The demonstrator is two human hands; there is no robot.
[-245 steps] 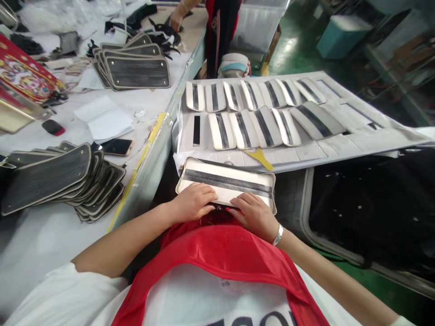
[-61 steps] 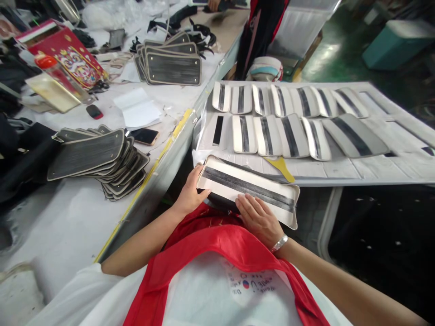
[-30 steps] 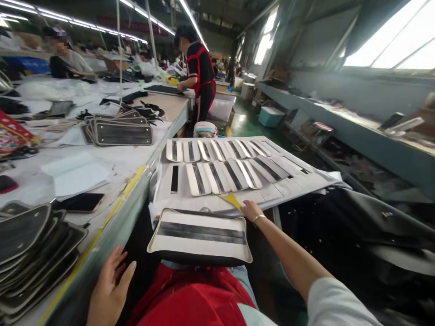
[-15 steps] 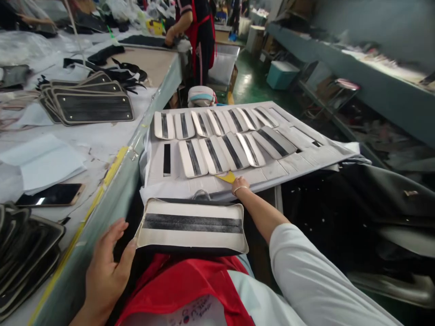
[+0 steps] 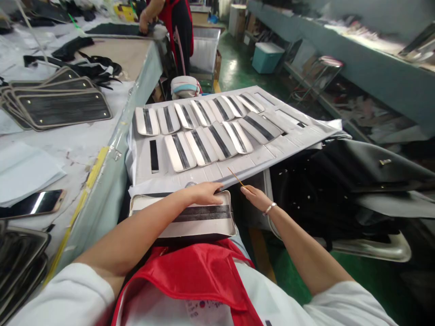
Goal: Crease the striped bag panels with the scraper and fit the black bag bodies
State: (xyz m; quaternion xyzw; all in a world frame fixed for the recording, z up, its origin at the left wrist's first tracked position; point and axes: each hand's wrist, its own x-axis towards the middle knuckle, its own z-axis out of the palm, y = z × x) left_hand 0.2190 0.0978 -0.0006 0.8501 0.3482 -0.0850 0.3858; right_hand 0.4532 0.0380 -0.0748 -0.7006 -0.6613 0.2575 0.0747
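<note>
On my lap lies a bag-like piece (image 5: 197,227) with a cream face, raised edges and a black strip along its middle; its underside is hidden. My left hand (image 5: 205,194) reaches across it to the far right corner. The fingers there are stretched out, with the thumb apart, and I see nothing held in them. Just right of that corner, my right hand (image 5: 254,198) pinches a thin flat yellow piece (image 5: 235,175), seen edge-on and pointing up left. Beyond both hands, several cream panels (image 5: 181,152) with black strips lie in two rows on a covered board (image 5: 142,177).
At left, a worktable (image 5: 84,140) carries stacked dark panels (image 5: 64,107), a phone (image 5: 34,203) and white paper (image 5: 25,167). Black bags (image 5: 367,167) sit at right by a curved metal tube (image 5: 377,249). A co-worker in a red apron (image 5: 166,20) stands ahead.
My left hand has moved from the piece's left end across to its far right corner. My right hand has drawn the yellow piece back off the board and turned it edge-on.
</note>
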